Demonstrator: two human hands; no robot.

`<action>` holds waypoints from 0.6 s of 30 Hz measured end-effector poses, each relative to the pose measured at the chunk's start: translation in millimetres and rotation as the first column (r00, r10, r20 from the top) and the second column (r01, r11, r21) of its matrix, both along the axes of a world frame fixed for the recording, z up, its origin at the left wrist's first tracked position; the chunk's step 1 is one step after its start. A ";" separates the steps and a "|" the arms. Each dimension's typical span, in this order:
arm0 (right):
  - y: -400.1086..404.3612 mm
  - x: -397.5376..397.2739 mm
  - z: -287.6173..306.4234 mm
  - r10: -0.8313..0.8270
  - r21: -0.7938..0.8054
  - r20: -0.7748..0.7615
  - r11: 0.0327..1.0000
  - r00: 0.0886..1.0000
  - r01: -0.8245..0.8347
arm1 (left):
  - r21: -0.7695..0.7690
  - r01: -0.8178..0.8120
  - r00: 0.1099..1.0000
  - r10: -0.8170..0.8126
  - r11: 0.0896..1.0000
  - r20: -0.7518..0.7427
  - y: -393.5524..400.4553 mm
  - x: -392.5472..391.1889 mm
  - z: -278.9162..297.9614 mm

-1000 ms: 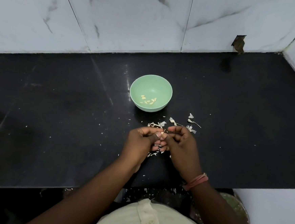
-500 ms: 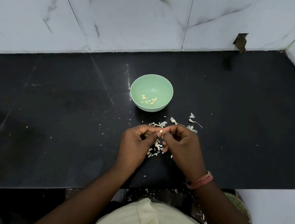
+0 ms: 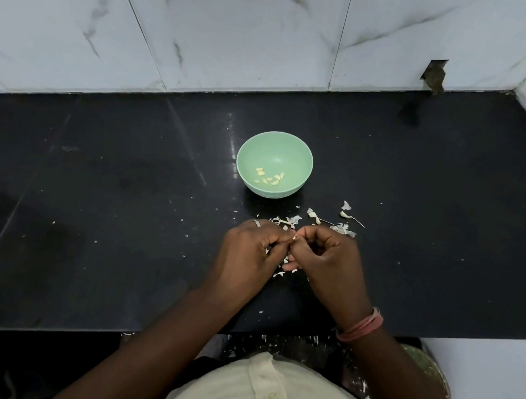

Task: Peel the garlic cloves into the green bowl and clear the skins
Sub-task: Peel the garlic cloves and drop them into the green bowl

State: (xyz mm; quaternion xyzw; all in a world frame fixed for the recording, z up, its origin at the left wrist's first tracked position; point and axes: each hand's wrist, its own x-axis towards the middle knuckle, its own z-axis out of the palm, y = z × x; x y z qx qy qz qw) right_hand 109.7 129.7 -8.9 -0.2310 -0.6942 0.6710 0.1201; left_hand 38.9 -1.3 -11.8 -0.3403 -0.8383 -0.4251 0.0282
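While my left hand [image 3: 249, 252] and right hand [image 3: 326, 261] pinch one garlic clove [image 3: 294, 239] between fingertips, peeled cloves [image 3: 269, 179] in green bowl [image 3: 302, 158] beyond, skins [image 3: 316, 220] scattered on black counter [image 3: 113, 203].

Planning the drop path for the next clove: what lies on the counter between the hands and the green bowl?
In the head view, garlic skins lie scattered on the black counter between the hands and the green bowl; nothing taller.
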 end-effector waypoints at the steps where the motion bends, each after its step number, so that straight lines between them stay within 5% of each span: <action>1: -0.4 -0.1 -0.5 -0.008 0.002 -0.003 1.000 1.000 0.008 | 0.003 0.006 1.000 -0.006 1.000 -0.003 0.7 0.2 0.5; 6: 2.2 -2.1 0.7 0.005 0.057 0.021 0.998 1.000 -0.007 | 0.066 -0.007 0.994 0.000 0.998 0.105 -0.3 -0.9 2.3; 10: 1.2 -5.0 5.7 -0.007 0.125 0.080 0.992 0.997 -0.004 | 0.176 -0.105 0.929 0.033 0.979 0.369 0.5 6.2 3.2; 14: -1.4 -8.0 4.6 -0.026 0.022 0.115 0.999 0.993 0.024 | 0.375 -0.330 0.727 -0.020 0.866 0.687 3.9 10.5 0.7; 18: 0.0 -6.8 -1.3 -0.065 -0.012 0.145 0.998 0.987 0.068 | 0.474 -0.542 0.443 -0.243 0.694 0.863 5.6 9.3 -2.5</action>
